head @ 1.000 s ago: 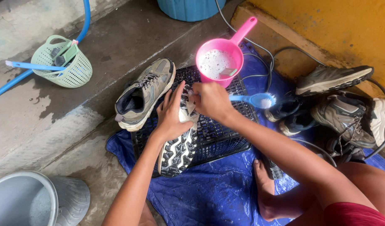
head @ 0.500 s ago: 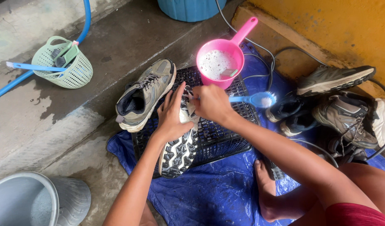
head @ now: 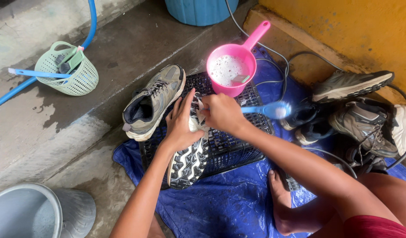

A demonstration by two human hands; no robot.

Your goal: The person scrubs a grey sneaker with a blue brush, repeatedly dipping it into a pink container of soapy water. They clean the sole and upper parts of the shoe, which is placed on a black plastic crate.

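Left hand (head: 182, 125) still grips the upturned sneaker (head: 189, 152) on the black crate (head: 238, 147); right hand (head: 221, 113), fingers closed on the blue brush (head: 267, 109), has barely shifted, so scrubbing continues

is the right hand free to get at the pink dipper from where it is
Probably yes. The pink dipper stands just beyond the right hand with nothing between them, but that hand grips a blue brush, so it would need to let that go first.
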